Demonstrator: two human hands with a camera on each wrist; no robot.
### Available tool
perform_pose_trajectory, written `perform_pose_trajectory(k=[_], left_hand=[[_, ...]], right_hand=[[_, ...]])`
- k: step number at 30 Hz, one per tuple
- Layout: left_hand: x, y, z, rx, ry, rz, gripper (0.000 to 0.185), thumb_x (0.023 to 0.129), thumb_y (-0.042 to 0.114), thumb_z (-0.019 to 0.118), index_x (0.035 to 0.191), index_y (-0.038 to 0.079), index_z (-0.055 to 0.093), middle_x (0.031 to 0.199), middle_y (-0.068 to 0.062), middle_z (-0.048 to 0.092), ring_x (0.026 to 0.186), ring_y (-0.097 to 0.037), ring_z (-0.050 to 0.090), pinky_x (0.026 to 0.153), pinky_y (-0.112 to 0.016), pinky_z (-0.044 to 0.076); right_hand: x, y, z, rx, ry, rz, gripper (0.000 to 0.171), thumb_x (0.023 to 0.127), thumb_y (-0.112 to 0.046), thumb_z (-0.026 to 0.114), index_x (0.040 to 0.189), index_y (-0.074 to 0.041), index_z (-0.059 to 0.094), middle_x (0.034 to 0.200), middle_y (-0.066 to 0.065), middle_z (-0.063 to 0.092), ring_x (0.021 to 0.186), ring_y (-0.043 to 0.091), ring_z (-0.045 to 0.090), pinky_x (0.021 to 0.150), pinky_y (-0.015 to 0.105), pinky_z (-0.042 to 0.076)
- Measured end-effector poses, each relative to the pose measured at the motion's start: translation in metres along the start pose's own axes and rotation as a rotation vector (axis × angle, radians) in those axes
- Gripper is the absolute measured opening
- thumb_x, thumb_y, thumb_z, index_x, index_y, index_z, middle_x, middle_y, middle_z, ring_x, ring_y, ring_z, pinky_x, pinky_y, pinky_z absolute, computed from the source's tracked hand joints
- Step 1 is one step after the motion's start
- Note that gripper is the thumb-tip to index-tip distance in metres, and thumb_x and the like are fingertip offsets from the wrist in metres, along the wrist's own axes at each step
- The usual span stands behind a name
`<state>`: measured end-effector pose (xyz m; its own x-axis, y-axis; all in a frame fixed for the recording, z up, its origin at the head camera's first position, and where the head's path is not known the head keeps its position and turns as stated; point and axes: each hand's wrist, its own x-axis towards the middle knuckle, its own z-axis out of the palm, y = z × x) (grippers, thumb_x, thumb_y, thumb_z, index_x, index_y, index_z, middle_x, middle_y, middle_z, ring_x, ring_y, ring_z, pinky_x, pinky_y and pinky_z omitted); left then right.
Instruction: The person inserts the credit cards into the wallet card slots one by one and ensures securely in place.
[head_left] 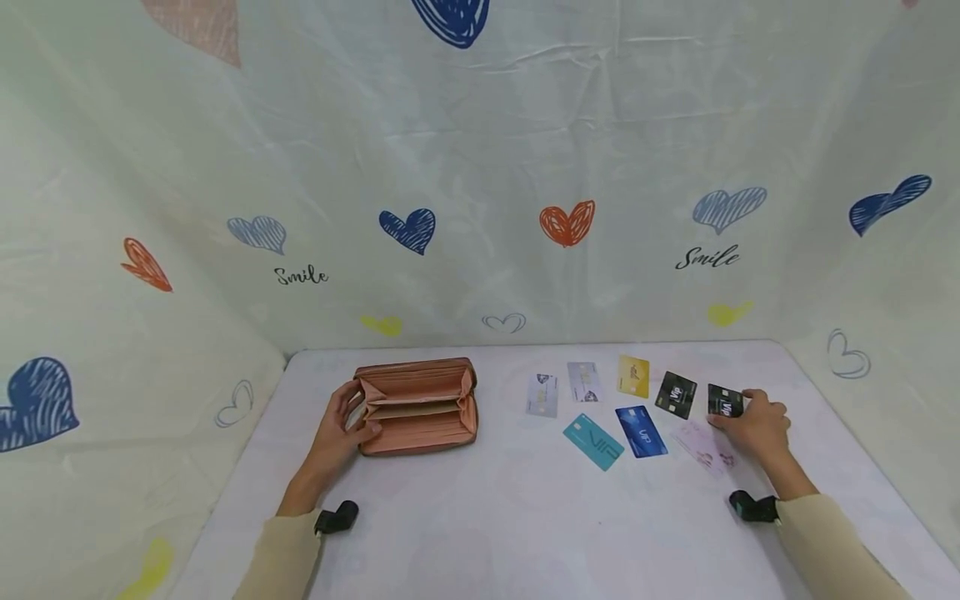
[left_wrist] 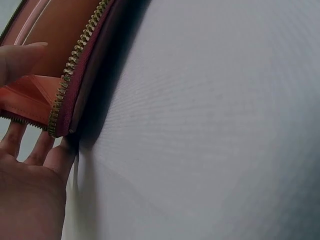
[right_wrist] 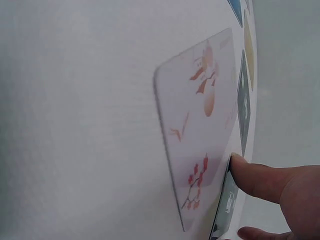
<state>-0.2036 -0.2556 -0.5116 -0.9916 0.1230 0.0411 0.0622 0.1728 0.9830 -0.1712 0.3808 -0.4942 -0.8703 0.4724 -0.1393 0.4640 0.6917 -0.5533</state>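
An unzipped tan zip wallet (head_left: 420, 433) lies at the left of the table, its compartments facing up. My left hand (head_left: 337, 433) grips its left end, thumb inside the opening and the other fingers along the outside. In the left wrist view the gold zip teeth of the wallet (left_wrist: 75, 60) run past the thumb. At the right, my right hand (head_left: 757, 427) pinches a black VIP card (head_left: 723, 401) by its edges, between thumb and fingers. The right wrist view shows this black card (right_wrist: 226, 205) tilted under the thumb, beside a pale flower-patterned card (right_wrist: 200, 115).
Between the hands lie two silver cards (head_left: 542, 396), a yellow card (head_left: 633, 377), a teal card (head_left: 593, 442), a blue card (head_left: 641, 432) and another black card (head_left: 676, 395). A white curtain (head_left: 480, 275) printed with hearts hangs behind the white table (head_left: 525, 525).
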Motion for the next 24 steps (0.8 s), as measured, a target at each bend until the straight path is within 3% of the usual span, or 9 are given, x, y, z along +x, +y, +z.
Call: perform_pose_trajectory(k=[7,10,13,15,24], left_hand=[[0.001,0.003,-0.003,0.018,-0.032,-0.017,0.093,0.093,-0.014,0.068,0.165,0.000,0.011,0.175,-0.022,0.010,0.159,-0.045,0.013,0.123,-0.061,0.019],[0.002,0.003,-0.005,0.027,-0.053,-0.029,0.095,0.092,-0.016,0.067,0.166,0.003,0.010,0.175,-0.021,0.008,0.157,-0.046,0.018,0.123,-0.043,0.030],[0.004,0.002,-0.007,0.012,-0.067,-0.036,0.097,0.090,-0.020,0.063,0.167,0.004,0.010,0.176,-0.020,0.007,0.156,-0.046,0.020,0.109,-0.016,0.037],[0.005,0.001,-0.008,0.001,-0.071,-0.036,0.098,0.088,-0.024,0.060,0.167,0.003,0.009,0.176,-0.021,0.006,0.155,-0.046,0.021,0.098,-0.006,0.037],[0.005,0.005,-0.009,0.009,-0.064,-0.058,0.100,0.082,-0.028,0.055,0.167,0.004,0.012,0.175,-0.022,0.011,0.153,-0.044,0.028,0.093,-0.009,0.043]], right_hand=[[0.004,-0.003,-0.009,-0.034,-0.055,-0.029,0.080,0.088,-0.007,0.079,0.140,0.026,0.029,0.128,0.053,0.036,0.113,0.061,0.041,0.102,0.069,0.040],[0.005,-0.004,-0.012,-0.046,-0.070,-0.037,0.080,0.086,-0.007,0.080,0.138,0.028,0.030,0.126,0.053,0.038,0.112,0.060,0.044,0.101,0.068,0.041],[0.005,-0.005,-0.014,-0.054,-0.079,-0.044,0.081,0.085,-0.007,0.080,0.138,0.028,0.030,0.123,0.052,0.041,0.110,0.059,0.045,0.099,0.068,0.042],[0.006,-0.004,-0.014,-0.057,-0.083,-0.045,0.081,0.085,-0.008,0.081,0.138,0.028,0.031,0.122,0.051,0.043,0.110,0.059,0.046,0.098,0.068,0.043],[0.009,0.002,-0.013,-0.058,-0.075,-0.079,0.081,0.083,-0.009,0.083,0.135,0.030,0.034,0.119,0.050,0.050,0.107,0.058,0.050,0.097,0.066,0.044]])
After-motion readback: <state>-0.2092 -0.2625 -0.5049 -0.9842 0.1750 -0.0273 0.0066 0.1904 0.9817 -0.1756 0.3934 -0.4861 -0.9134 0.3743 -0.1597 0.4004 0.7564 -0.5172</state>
